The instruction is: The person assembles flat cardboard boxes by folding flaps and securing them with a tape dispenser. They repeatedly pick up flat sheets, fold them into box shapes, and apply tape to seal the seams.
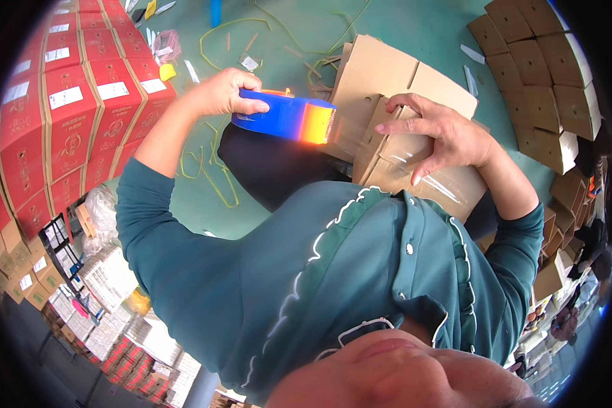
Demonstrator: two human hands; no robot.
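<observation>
Left grip (228, 95): left of the upper middle of the frame, pinching a blue tape dispenser (272, 117) by its near end, thumb on the side facing me.
Tape dispenser: upper middle of the frame, held off the floor, its glowing yellow-orange end with a toothed edge pointing right, toward a brown box (394, 173).
Right grip (449, 136): right of the middle, spread, with bent fingers touching the box and the thumb well apart from them.
Brown box: right of the middle, tilted against the person's front, a shiny clear strip (442, 189) across it below the hand.
Cardboard sheets (374, 71): just behind the box, upper middle.
Floor (428, 27): green, with loose yellow straps (217, 187) left of the middle.
Red cartons (71, 119): stacked at the upper left.
Plain cartons (534, 71): stacked at the upper right.
</observation>
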